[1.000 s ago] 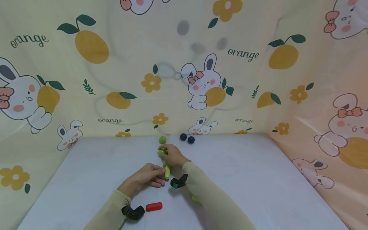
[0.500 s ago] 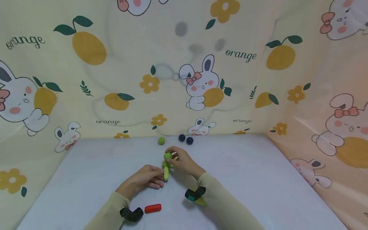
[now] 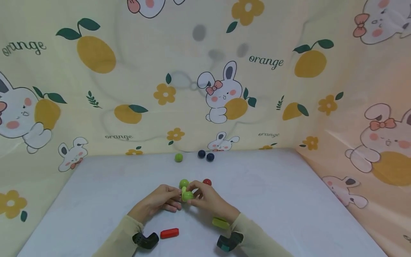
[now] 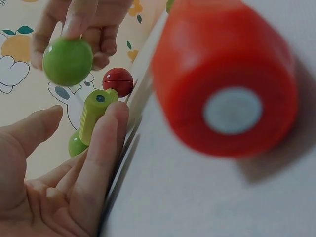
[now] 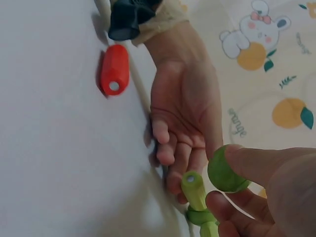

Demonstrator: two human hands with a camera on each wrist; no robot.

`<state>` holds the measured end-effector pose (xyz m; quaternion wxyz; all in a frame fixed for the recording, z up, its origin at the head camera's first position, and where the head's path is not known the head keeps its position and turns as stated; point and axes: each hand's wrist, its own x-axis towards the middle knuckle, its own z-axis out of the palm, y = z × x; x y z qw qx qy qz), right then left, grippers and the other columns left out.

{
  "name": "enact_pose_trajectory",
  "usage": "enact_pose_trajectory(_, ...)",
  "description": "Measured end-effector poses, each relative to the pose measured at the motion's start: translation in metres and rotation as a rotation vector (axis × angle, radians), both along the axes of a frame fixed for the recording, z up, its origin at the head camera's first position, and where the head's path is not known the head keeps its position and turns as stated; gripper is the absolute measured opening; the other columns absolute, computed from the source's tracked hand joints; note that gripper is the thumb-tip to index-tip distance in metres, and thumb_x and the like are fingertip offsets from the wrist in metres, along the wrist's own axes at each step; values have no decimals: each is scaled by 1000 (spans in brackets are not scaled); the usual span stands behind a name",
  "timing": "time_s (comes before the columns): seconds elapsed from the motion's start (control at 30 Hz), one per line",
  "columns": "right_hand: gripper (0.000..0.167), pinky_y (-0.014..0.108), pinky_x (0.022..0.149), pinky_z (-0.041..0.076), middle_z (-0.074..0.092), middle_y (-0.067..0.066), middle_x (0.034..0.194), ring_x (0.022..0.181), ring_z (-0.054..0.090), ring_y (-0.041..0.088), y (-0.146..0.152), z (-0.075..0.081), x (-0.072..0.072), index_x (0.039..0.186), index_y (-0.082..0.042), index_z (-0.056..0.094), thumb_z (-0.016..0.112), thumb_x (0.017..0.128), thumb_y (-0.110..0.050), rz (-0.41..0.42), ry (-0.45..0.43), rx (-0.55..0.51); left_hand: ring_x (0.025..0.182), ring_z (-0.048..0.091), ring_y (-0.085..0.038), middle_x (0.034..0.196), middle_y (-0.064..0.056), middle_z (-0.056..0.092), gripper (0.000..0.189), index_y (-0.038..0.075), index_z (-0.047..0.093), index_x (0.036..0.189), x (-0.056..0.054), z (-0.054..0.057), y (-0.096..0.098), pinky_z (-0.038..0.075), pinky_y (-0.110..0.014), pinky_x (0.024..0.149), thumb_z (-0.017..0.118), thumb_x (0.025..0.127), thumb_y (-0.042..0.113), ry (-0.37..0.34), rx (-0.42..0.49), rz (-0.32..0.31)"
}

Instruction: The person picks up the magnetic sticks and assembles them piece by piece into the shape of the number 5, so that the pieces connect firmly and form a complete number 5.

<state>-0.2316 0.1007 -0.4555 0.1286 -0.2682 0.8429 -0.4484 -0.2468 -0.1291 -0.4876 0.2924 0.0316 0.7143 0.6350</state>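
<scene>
My right hand (image 3: pixel 210 200) pinches a green ball (image 5: pixel 228 169) between thumb and fingers. The ball is close to the near end of a short yellow-green stick (image 4: pixel 94 116), which has a small round metal-looking disc in that end. Beyond the stick is a second green ball (image 3: pixel 184 183), and the right wrist view shows another yellow-green stick (image 5: pixel 209 229) beyond it. My left hand (image 3: pixel 160 200) lies beside the first stick with fingers extended against it; its thumb stands off from the stick in the left wrist view. A red ball (image 3: pixel 207 182) sits behind my right hand.
A red stick (image 3: pixel 169 233) lies near my left wrist, and a yellow-green stick (image 3: pixel 220 223) beside my right wrist. At the table's back are a green ball (image 3: pixel 178 157) and two dark blue balls (image 3: pixel 205 155). A printed cloth (image 3: pixel 144 71) hangs behind the table (image 3: pixel 273 200).
My right hand has brought the green ball nearer to me, to the close end of the stick. The red ball has come into view. My left hand has hardly moved.
</scene>
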Motion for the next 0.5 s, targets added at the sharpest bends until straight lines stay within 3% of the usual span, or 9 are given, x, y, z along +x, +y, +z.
enact_pose_trajectory(0.5,27,17,76,50,62,-5,103,86,60,8,-5,-14,14,107,-17,59,78,88,-11,55,-73,31,76,73,-10,93,-3,76,43,-5,65,124,4,4,0,60,-23,66,55,104,31,20,10,-14)
